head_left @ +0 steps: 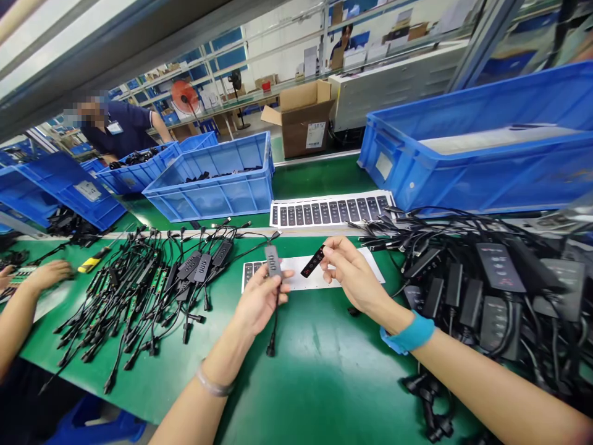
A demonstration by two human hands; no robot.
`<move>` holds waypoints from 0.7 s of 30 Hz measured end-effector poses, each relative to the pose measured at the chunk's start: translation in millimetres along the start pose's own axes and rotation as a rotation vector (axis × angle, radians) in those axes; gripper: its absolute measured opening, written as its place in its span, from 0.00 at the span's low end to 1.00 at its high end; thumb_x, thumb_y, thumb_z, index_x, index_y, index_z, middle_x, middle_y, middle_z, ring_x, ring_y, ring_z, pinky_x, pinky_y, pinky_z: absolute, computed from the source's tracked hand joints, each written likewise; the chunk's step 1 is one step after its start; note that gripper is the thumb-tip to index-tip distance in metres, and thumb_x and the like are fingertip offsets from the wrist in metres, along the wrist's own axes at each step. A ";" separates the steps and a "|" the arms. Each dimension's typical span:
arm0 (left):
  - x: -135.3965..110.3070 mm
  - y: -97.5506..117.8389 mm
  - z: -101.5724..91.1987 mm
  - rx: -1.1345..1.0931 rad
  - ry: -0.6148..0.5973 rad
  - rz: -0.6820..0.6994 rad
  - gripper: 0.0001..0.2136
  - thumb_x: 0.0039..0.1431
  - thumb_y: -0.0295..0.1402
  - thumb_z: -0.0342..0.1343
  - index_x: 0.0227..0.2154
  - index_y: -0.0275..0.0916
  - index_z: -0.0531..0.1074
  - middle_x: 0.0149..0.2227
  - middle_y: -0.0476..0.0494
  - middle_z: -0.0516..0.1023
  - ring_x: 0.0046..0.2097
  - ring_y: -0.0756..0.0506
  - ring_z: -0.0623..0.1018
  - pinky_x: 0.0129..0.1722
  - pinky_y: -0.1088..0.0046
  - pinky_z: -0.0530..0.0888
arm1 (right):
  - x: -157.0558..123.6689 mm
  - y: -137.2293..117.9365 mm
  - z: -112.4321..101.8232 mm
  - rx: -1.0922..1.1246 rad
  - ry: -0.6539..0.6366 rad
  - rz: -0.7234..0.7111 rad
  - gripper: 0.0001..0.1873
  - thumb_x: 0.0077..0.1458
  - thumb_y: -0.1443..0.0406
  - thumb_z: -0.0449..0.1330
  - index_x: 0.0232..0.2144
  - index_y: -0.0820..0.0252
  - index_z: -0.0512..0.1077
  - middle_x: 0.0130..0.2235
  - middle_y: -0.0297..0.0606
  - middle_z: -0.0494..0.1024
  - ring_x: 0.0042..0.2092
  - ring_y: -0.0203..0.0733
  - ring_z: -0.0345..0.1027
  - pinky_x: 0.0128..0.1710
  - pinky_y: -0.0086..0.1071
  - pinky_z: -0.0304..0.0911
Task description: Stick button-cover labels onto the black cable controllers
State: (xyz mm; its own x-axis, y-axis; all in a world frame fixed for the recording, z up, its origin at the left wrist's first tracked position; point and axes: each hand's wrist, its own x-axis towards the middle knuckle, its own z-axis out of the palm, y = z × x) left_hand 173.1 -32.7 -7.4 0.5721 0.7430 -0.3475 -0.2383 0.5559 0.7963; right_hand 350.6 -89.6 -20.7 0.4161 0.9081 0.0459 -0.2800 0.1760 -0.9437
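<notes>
Head view: my left grip [259, 303] was closed on a black inline controller [273, 259], its cable hanging; my right grip [354, 272] pinched a black label strip [312, 261] above a label sheet [294, 272] on the green surface [315, 352]. A slack pinch could have dropped the strip.

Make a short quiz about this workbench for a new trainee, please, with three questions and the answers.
1. What does the left hand hold: a) a screwdriver, b) a black cable control box, c) a blue crate?
2. True or false: the blue wristband is on the right hand's wrist.
3. Fill in: the right hand pinches a small black strip above a ____ label sheet.

Key: 1 b; 2 true; 3 white.
</notes>
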 end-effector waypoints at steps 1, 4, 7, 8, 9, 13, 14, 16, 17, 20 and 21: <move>-2.0 -5.7 2.0 0.032 -0.059 -0.004 0.18 0.54 0.23 0.59 0.47 0.33 0.66 0.41 0.37 0.77 0.30 0.51 0.77 0.26 0.80 0.73 | 0.0 1.0 -0.1 0.009 -0.007 -0.001 0.17 0.49 0.54 0.65 0.32 0.56 0.63 0.28 0.28 0.62 0.27 0.32 0.59 0.19 0.23 0.58; -9.2 -18.5 6.0 0.134 -0.214 -0.016 0.24 0.51 0.25 0.64 0.51 0.36 0.64 0.44 0.36 0.78 0.36 0.45 0.80 0.35 0.73 0.76 | -0.7 4.3 -0.4 0.002 -0.052 -0.027 0.16 0.49 0.55 0.65 0.32 0.56 0.63 0.28 0.27 0.63 0.23 0.29 0.57 0.18 0.23 0.57; -13.4 -25.2 7.9 0.151 -0.245 -0.051 0.28 0.51 0.27 0.64 0.55 0.39 0.63 0.46 0.36 0.78 0.38 0.46 0.81 0.36 0.74 0.76 | -3.2 6.0 0.1 -0.045 -0.119 -0.050 0.15 0.51 0.57 0.65 0.34 0.57 0.64 0.28 0.27 0.64 0.21 0.28 0.57 0.17 0.23 0.57; -14.0 -26.4 8.3 0.146 -0.249 -0.063 0.28 0.51 0.27 0.64 0.55 0.39 0.63 0.47 0.35 0.78 0.38 0.46 0.81 0.36 0.74 0.75 | -4.5 5.8 0.6 -0.067 -0.139 -0.052 0.14 0.51 0.57 0.65 0.34 0.57 0.65 0.28 0.27 0.65 0.20 0.27 0.57 0.17 0.23 0.56; -14.5 -27.1 8.8 0.141 -0.255 -0.074 0.27 0.51 0.27 0.64 0.54 0.38 0.64 0.47 0.35 0.78 0.39 0.46 0.81 0.36 0.74 0.75 | -5.9 5.2 1.4 -0.089 -0.152 -0.054 0.14 0.52 0.57 0.64 0.35 0.57 0.66 0.28 0.27 0.65 0.20 0.27 0.57 0.17 0.23 0.56; -16.5 -26.7 11.2 0.109 -0.284 -0.085 0.26 0.50 0.27 0.65 0.53 0.37 0.66 0.46 0.35 0.78 0.41 0.43 0.81 0.41 0.70 0.76 | -11.5 1.0 5.8 -0.165 -0.164 -0.084 0.13 0.52 0.58 0.64 0.36 0.59 0.68 0.27 0.29 0.66 0.22 0.29 0.58 0.17 0.23 0.56; -17.1 -26.2 11.8 0.102 -0.284 -0.077 0.26 0.49 0.26 0.65 0.53 0.36 0.66 0.46 0.35 0.78 0.42 0.42 0.81 0.43 0.68 0.75 | -12.6 0.2 6.9 -0.178 -0.163 -0.092 0.13 0.52 0.58 0.64 0.36 0.60 0.69 0.27 0.30 0.66 0.24 0.31 0.60 0.18 0.23 0.58; -18.0 -25.4 12.5 0.097 -0.279 -0.056 0.27 0.49 0.26 0.66 0.52 0.36 0.66 0.45 0.35 0.79 0.44 0.40 0.80 0.46 0.64 0.75 | -14.3 -0.6 8.8 -0.203 -0.163 -0.099 0.12 0.52 0.58 0.64 0.35 0.60 0.69 0.28 0.32 0.67 0.28 0.34 0.62 0.21 0.25 0.62; -18.4 -25.1 12.5 0.097 -0.277 -0.049 0.27 0.49 0.26 0.66 0.53 0.35 0.66 0.45 0.35 0.79 0.45 0.39 0.80 0.48 0.63 0.74 | -14.9 -0.7 9.4 -0.213 -0.165 -0.097 0.12 0.52 0.59 0.64 0.35 0.60 0.69 0.28 0.32 0.67 0.29 0.35 0.63 0.23 0.25 0.64; -19.1 -25.5 11.4 0.094 -0.290 -0.041 0.27 0.50 0.25 0.65 0.53 0.35 0.65 0.44 0.35 0.79 0.47 0.38 0.79 0.50 0.61 0.73 | -16.1 0.1 10.0 -0.238 -0.179 -0.077 0.12 0.52 0.59 0.63 0.34 0.60 0.70 0.27 0.32 0.67 0.29 0.35 0.63 0.24 0.27 0.67; -19.1 -25.9 10.8 0.090 -0.298 -0.038 0.27 0.50 0.25 0.65 0.54 0.35 0.65 0.45 0.35 0.79 0.47 0.38 0.79 0.50 0.60 0.73 | -16.2 0.4 9.9 -0.244 -0.180 -0.073 0.12 0.52 0.59 0.63 0.35 0.60 0.70 0.27 0.32 0.67 0.29 0.35 0.63 0.24 0.27 0.67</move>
State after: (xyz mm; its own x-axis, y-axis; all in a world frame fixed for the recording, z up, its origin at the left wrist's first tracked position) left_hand 176.8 -65.3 -16.0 0.7871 0.5729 -0.2285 -0.1492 0.5363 0.8307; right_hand 335.2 -100.6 -18.6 0.2614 0.9530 0.1533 -0.0303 0.1668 -0.9855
